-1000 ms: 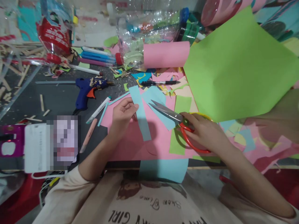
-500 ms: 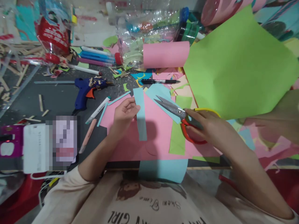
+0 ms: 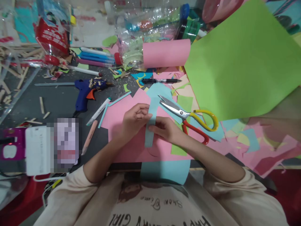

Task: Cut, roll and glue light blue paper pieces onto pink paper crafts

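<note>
A narrow light-blue paper strip [image 3: 149, 139] is held upright between my two hands, above a pink sheet [image 3: 128, 147]. My left hand [image 3: 135, 121] pinches the strip's left edge. From the other side, my right hand [image 3: 166, 128] grips its right edge with the thumb in front. Scissors [image 3: 182, 113] with one yellow and one red handle lie just beyond my right hand, blades parted, over blue and green paper. Part of a green paper strip [image 3: 179, 150] shows beneath my right forearm. A wider blue sheet [image 3: 164, 172] hangs at the table's front edge.
A blue glue gun [image 3: 81, 94] lies to the left, near markers [image 3: 100, 110]. A black pen [image 3: 162, 81] and a pink paper-wrapped roll [image 3: 166, 53] lie behind. Clear plastic bottles [image 3: 131, 34] crowd the back; a large green sheet [image 3: 242, 66] covers the right side.
My right hand has let go of the scissors, which now lie on the papers, and has taken hold of the blue strip. My left hand has moved the strip to the right.
</note>
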Tool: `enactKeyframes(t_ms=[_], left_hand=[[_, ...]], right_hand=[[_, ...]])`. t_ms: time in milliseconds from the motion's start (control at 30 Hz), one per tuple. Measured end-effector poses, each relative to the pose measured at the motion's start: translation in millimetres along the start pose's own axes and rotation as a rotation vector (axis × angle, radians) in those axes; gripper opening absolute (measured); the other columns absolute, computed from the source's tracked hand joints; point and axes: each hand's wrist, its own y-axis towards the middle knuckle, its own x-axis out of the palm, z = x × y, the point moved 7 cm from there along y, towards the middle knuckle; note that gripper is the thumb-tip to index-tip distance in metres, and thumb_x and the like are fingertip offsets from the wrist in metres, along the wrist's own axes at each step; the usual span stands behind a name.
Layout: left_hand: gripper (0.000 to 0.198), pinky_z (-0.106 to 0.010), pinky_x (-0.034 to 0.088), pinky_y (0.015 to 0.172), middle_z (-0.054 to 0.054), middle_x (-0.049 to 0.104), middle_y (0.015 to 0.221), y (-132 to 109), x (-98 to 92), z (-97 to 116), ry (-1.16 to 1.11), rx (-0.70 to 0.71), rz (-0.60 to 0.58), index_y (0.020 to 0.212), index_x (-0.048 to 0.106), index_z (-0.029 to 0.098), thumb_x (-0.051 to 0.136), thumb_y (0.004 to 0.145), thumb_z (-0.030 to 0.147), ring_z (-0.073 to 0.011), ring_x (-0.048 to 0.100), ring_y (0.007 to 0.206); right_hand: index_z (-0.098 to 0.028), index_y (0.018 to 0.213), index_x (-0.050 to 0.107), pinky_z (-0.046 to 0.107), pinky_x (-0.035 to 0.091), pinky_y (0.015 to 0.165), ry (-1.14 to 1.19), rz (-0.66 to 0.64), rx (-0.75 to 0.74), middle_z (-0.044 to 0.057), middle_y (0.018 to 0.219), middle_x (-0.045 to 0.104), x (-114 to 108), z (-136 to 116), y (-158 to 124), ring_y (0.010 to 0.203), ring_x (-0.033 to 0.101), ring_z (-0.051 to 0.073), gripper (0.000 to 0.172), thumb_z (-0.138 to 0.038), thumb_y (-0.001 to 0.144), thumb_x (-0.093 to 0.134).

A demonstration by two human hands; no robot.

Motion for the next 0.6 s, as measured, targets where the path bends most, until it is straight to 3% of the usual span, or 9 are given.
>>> enactKeyframes(t_ms=[100, 200, 267, 467, 600], left_hand=[[0.041, -0.019, 0.042, 0.049, 0.004, 0.061, 0.063, -6.0, 6.1, 4.8, 0.040, 0.071, -0.103, 0.094, 0.062, 0.018, 0.076, 0.071, 0.049, -0.0085, 0.054, 0.052], [0.043, -0.021, 0.048, 0.054, 0.003, 0.063, 0.062, -9.8, 7.6, 5.7, 0.076, 0.100, -0.148, 0.103, 0.063, 0.019, 0.075, 0.074, 0.049, -0.0104, 0.058, 0.054], [0.038, -0.021, 0.048, 0.054, 0.003, 0.063, 0.062, -9.8, 4.6, 4.5, 0.084, 0.104, -0.128, 0.099, 0.065, 0.019, 0.075, 0.075, 0.047, -0.0105, 0.058, 0.054], [0.027, -0.019, 0.040, 0.043, -0.002, 0.069, 0.072, -2.9, -8.6, 3.7, 0.073, 0.126, -0.060, 0.078, 0.071, 0.017, 0.075, 0.075, 0.044, -0.0068, 0.051, 0.047], [0.027, -0.018, 0.041, 0.042, 0.001, 0.066, 0.072, 1.7, -20.2, 3.4, 0.035, 0.134, 0.034, 0.082, 0.071, 0.018, 0.078, 0.070, 0.041, -0.0060, 0.051, 0.046]], right_hand=[[-0.020, 0.076, 0.058, 0.024, 0.025, 0.041, 0.219, 0.202, -0.043, -0.010, 0.046, 0.038, -10.6, 10.9, 0.6, 0.040, 0.034, 0.008, 0.027, -0.044, 0.085, 0.062], [-0.022, 0.071, 0.055, 0.025, 0.037, 0.040, 0.399, 0.451, -0.113, -0.007, 0.048, 0.048, -28.5, 14.6, -4.3, 0.039, 0.043, 0.009, 0.032, -0.050, 0.081, 0.066], [-0.022, 0.071, 0.054, 0.025, 0.042, 0.041, 0.483, 0.514, -0.148, -0.007, 0.050, 0.051, -35.0, 13.4, -4.3, 0.040, 0.047, 0.010, 0.032, -0.049, 0.078, 0.070], [-0.022, 0.071, 0.056, 0.024, 0.046, 0.043, 0.572, 0.399, -0.180, -0.008, 0.046, 0.055, -39.2, 3.2, 2.2, 0.037, 0.051, 0.009, 0.028, -0.043, 0.075, 0.074], [-0.020, 0.063, 0.056, 0.023, 0.043, 0.040, 0.490, 0.311, -0.117, -0.006, 0.048, 0.056, -34.9, 1.8, 4.5, 0.039, 0.051, 0.008, 0.037, -0.049, 0.072, 0.077]])
